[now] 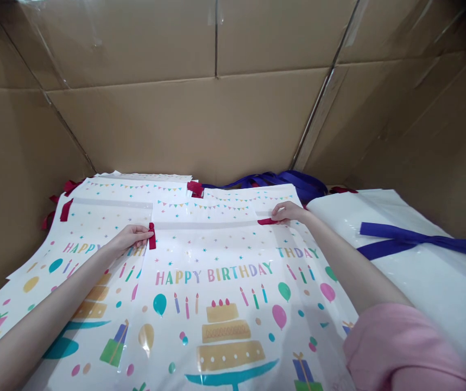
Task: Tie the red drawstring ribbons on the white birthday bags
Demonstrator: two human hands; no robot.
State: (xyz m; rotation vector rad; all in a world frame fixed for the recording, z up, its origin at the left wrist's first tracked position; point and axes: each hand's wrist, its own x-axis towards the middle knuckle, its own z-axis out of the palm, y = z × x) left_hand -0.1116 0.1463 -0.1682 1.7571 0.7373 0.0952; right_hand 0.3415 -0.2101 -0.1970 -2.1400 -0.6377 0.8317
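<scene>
A large, flat, glossy white piece (216, 250) printed with "HAPPY BIRTHDAY", balloons and a tiered cake lies on top of similar ones; whether it is a bag or a sheet I cannot tell. My left hand (133, 237) is closed, pinching the short red ribbon (152, 240) at its upper left corner. At the upper right, my right hand (288, 212) has its fingers closed on another red ribbon (265, 221). Both arms reach forward over the printed pieces, and the right one has a pink sleeve (400, 342).
Tall cardboard walls (188, 125) stand behind and at both sides. More printed pieces (25, 288) lie at the left, with red ribbon ends (67, 210). Purple ribbon (294, 182) is bunched at the back. At right, a white stack (428, 293) carries a purple ribbon tie (416, 239).
</scene>
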